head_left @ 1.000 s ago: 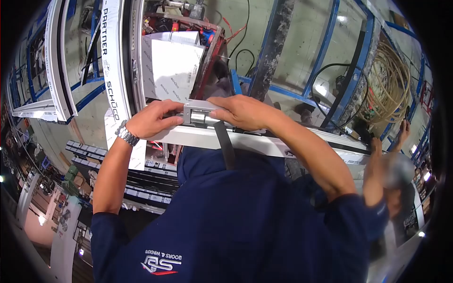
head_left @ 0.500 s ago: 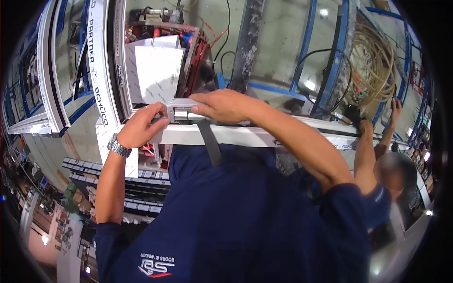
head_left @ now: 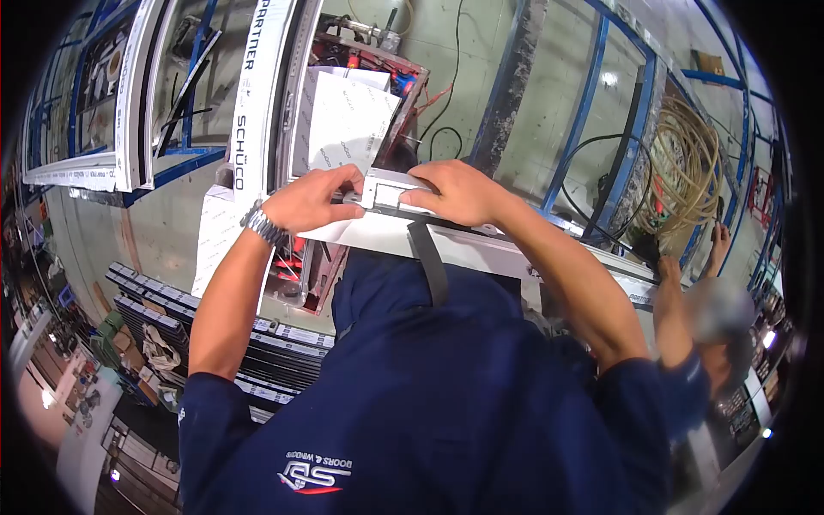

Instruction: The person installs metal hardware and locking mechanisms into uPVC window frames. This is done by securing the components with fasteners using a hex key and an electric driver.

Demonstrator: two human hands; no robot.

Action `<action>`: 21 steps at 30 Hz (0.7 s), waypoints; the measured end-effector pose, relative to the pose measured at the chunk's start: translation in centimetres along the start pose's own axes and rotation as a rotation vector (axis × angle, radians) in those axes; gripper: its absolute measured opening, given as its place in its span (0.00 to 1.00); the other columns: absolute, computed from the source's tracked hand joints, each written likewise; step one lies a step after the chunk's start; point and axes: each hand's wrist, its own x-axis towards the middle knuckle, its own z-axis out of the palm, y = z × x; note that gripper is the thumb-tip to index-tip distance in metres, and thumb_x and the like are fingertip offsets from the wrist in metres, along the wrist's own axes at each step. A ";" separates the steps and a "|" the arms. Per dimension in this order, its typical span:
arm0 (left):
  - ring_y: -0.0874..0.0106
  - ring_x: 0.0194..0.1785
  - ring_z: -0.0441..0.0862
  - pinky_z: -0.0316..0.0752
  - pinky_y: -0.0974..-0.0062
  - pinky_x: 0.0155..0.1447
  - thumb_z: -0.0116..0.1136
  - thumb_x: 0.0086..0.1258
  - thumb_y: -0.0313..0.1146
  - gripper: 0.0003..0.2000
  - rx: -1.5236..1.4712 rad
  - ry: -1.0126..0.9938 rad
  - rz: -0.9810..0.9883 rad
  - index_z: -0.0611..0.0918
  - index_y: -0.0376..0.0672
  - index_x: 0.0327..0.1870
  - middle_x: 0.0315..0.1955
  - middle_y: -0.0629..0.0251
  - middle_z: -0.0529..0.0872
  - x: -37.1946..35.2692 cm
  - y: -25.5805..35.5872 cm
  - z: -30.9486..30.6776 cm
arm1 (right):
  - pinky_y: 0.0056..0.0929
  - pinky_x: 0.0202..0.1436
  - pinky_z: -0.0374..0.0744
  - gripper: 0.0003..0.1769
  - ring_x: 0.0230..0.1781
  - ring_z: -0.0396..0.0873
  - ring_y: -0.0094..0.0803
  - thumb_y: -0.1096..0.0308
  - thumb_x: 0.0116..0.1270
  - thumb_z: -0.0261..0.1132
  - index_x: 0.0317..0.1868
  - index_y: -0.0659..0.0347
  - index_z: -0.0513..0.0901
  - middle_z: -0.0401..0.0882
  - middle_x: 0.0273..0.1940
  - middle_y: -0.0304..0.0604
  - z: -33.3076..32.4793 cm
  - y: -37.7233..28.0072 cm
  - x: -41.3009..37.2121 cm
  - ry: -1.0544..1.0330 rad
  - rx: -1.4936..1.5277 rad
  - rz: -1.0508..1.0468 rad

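A light grey, block-shaped metal fitting [head_left: 388, 190] rests over the white frame profile [head_left: 390, 232] in front of my body. My left hand [head_left: 313, 202], wearing a metal watch on the wrist, pinches its left end between thumb and fingers. At the other end my right hand [head_left: 459, 193] grips it, thumb on the near side and fingers curled over the far side. Just below the fitting, a dark strap [head_left: 429, 266] hangs across the profile. Left of my hands, the wrapped upright profile [head_left: 255, 112] with printed film meets the frame corner.
Beyond the frame stands a red toolbox [head_left: 403, 64] with tools and white printed sheets [head_left: 352, 116]. Blue metal racks [head_left: 592, 77] and a coiled hose [head_left: 682, 172] lie to the right. Another person's arm [head_left: 669, 300] reaches over the frame there. Stacked dark profiles [head_left: 283, 360] lie lower left.
The view has shifted, so the scene sits further right. The fitting appears turned, with a flatter face toward me, and both hands still hold its ends.
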 end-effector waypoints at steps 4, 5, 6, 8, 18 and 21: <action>0.52 0.51 0.87 0.78 0.60 0.57 0.71 0.69 0.50 0.26 0.033 -0.068 -0.001 0.82 0.38 0.58 0.48 0.48 0.90 0.4 -0.6 -0.7 | 0.50 0.50 0.78 0.30 0.46 0.83 0.57 0.44 0.73 0.66 0.54 0.67 0.85 0.86 0.40 0.59 -0.5 -1.0 -0.6 0.041 -0.061 0.008; 0.53 0.50 0.86 0.78 0.61 0.57 0.72 0.67 0.52 0.28 0.053 -0.090 -0.009 0.83 0.37 0.59 0.48 0.48 0.90 0.2 -0.7 -0.9 | 0.50 0.48 0.78 0.30 0.45 0.83 0.57 0.44 0.73 0.66 0.54 0.67 0.85 0.86 0.39 0.59 -0.6 -1.6 -0.8 0.046 -0.083 0.017; 0.55 0.51 0.85 0.78 0.63 0.58 0.74 0.62 0.53 0.31 0.039 -0.125 -0.094 0.85 0.38 0.59 0.48 0.50 0.89 0.3 -0.2 -1.2 | 0.51 0.48 0.79 0.29 0.45 0.84 0.58 0.44 0.72 0.67 0.52 0.68 0.84 0.86 0.40 0.59 -0.7 -2.1 -1.0 0.050 -0.095 0.023; 0.57 0.52 0.84 0.77 0.65 0.59 0.75 0.59 0.52 0.31 0.028 -0.172 -0.050 0.85 0.37 0.57 0.49 0.51 0.88 0.4 -0.4 -1.5 | 0.53 0.47 0.79 0.29 0.44 0.84 0.60 0.46 0.70 0.68 0.48 0.69 0.81 0.87 0.41 0.61 -0.7 -3.1 -1.5 0.058 -0.116 0.040; 0.55 0.59 0.83 0.77 0.63 0.65 0.85 0.46 0.48 0.43 0.149 -0.239 0.169 0.79 0.37 0.64 0.58 0.54 0.82 -0.3 -0.4 -1.5 | 0.45 0.44 0.77 0.21 0.40 0.80 0.49 0.58 0.57 0.75 0.41 0.62 0.75 0.80 0.38 0.49 3.7 -6.5 -5.0 0.476 -0.347 -0.204; 0.51 0.67 0.80 0.76 0.61 0.70 0.86 0.42 0.56 0.51 0.251 -0.203 0.273 0.76 0.34 0.67 0.64 0.50 0.80 -0.9 -0.4 -1.4 | 0.49 0.50 0.82 0.16 0.45 0.84 0.51 0.67 0.58 0.72 0.41 0.64 0.76 0.81 0.43 0.54 5.2 -8.1 -5.8 0.553 -0.301 -0.160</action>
